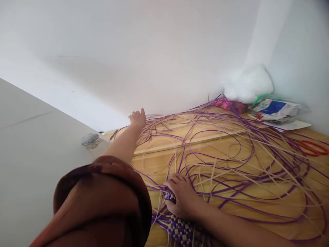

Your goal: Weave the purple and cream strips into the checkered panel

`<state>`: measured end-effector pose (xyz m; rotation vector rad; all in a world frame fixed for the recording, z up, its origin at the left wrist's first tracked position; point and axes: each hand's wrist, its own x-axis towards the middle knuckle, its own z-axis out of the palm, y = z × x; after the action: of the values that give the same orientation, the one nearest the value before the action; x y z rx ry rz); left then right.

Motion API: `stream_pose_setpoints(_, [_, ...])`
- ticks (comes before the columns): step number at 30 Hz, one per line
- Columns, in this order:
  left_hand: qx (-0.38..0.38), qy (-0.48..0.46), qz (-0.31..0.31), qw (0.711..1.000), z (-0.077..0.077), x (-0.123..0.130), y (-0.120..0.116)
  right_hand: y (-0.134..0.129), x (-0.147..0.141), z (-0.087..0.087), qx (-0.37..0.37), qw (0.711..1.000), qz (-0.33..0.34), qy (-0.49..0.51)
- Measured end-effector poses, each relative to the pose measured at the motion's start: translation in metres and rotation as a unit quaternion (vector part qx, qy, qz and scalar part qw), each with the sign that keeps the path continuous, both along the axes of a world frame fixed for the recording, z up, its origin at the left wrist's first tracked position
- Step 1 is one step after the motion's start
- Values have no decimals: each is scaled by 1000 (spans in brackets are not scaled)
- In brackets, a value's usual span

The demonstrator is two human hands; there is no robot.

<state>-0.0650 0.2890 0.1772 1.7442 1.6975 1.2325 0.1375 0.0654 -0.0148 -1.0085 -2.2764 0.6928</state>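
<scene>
My right hand (183, 199) grips a small woven purple-and-cream piece (169, 195), with thumb and fingers on either side of it. Loose strips run out from that weave. Just below the hand lies a larger checkered woven section (181, 230), partly cut off by the frame's bottom. Far out toward the wall, my left hand (138, 118) is raised at the end of a stretched arm. Its fingers are loosely bent and apart, and no strip shows clearly in them. Long purple and cream strips (177, 118) lie just right of it.
Tangled strips (257, 178) cover much of the wooden table (159, 164). At the back right are a white plastic bag (248, 85), a pink bundle (231, 105) and a clear packet (276, 108). Red-handled scissors (312, 147) lie at right. A grey device (89, 140) is left.
</scene>
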Motion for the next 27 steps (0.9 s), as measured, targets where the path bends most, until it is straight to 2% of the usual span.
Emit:
stream_pose_setpoints(3, [-18,151,69,986,-23,-15,-30,-1,1,2,-4,1000,-2,-3])
stream_pose_setpoints(6, [-10,220,62,973,-57,-4,-78,0,2,4,0,1000,-7,-12])
stream_pose_setpoints(8, [72,277,-8,958,-80,10,-117,1,2,3,8,1000,-5,-19])
stream_pose_setpoints(10, [160,274,-96,943,-104,24,-157,2,1,2,18,1000,-1,-24])
stream_pose_setpoints(12, [217,276,-175,920,-126,36,-193,3,1,0,31,999,3,-27])
stream_pose_setpoints(14, [255,296,-235,890,-147,45,-218,4,0,-3,47,998,8,-30])
stream_pose_setpoints(16, [288,321,-262,864,-166,50,-229,6,0,-6,59,997,17,-37])
stream_pose_setpoints(18, [296,333,-289,847,-180,54,-231,10,0,-11,64,997,25,-46])
stream_pose_setpoints(22, [267,305,-269,874,-195,54,-223,16,0,-22,73,996,18,-54])
stream_pose_setpoints(27, [208,243,-270,908,-196,54,-224,19,2,-26,95,994,29,-43])
